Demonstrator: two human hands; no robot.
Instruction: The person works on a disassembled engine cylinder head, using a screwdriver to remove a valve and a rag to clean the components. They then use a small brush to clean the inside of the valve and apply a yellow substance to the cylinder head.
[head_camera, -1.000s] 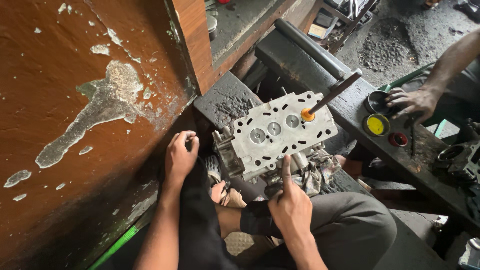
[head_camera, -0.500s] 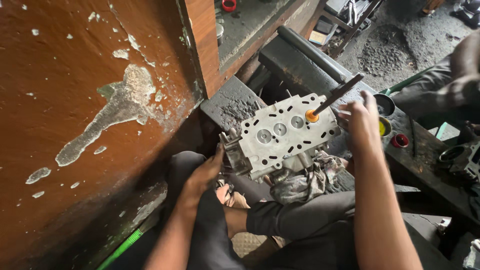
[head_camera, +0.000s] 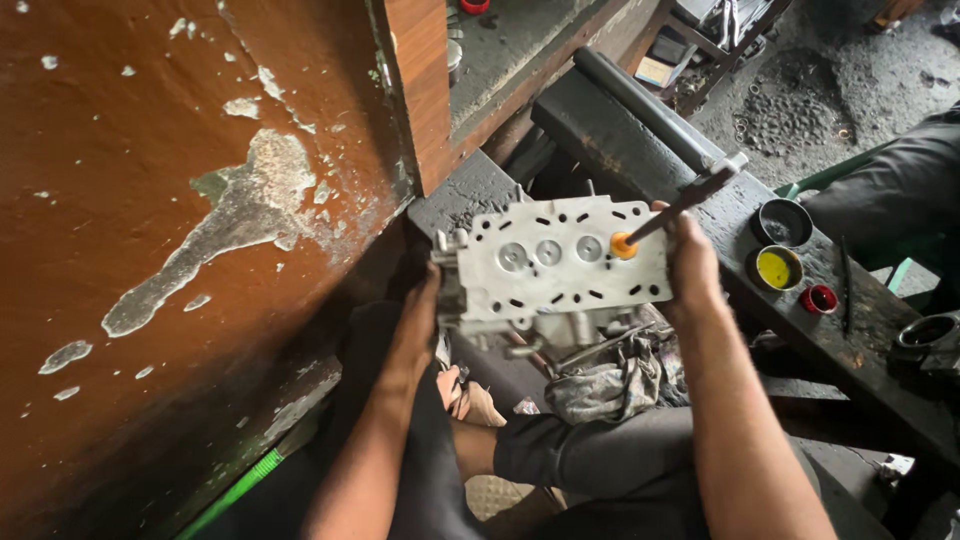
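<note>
A silver-grey engine cylinder head rests over my lap, its flat face up with round valves in a row. My left hand grips its left end. My right hand is at its right end, fingers closed on a dark stick-like tool whose orange tip sits on the rightmost valve seat. The tool leans up and to the right. A crumpled grey rag lies under the head on my legs.
A peeling brown wall stands at left. A dark bench at right carries a small black tin, a yellow-filled tin and a red cap. Another person's dark-clad leg is at far right.
My right hand left the near edge of the cylinder head, moved to its right end and took hold of the tool. My left hand shifted up to the head's left end. The other person's hand withdrew.
</note>
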